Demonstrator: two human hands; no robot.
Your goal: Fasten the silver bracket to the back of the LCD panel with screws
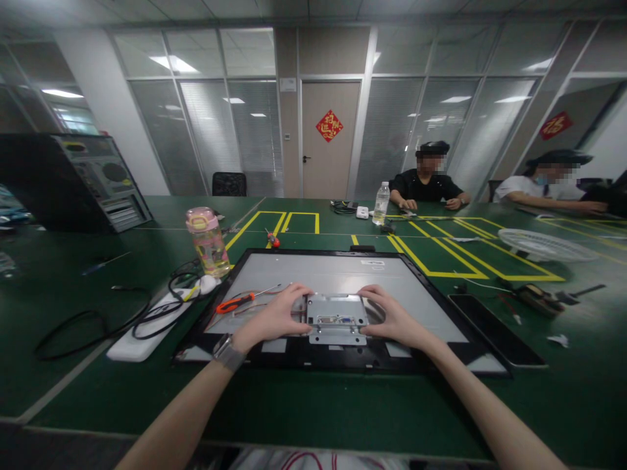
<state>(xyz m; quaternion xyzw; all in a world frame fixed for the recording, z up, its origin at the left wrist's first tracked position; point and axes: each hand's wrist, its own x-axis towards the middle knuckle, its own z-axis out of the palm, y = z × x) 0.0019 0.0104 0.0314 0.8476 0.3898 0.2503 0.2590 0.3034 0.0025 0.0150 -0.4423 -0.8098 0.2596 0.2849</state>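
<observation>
Between my two hands is a silver metal bracket box (336,309) with a blue video port on its front side. My left hand (279,314) grips its left edge, thumb in front and fingers behind. On the opposite edge my right hand (389,318) closes in the same way. Beneath it lies a display panel (411,294) with a grey back and black frame, flat on the table. An orange and black screwdriver (236,303) rests on the panel left of my left hand, beside some thin wires. Whether the box touches the panel I cannot tell.
A white power strip (147,329) with black cables and a pink-lidd bottle (208,241) stand left. To the right lie a dark phone-like slab (494,329) and a tool (539,297). A computer case (98,183) is far left; two people sit across the green table (294,411).
</observation>
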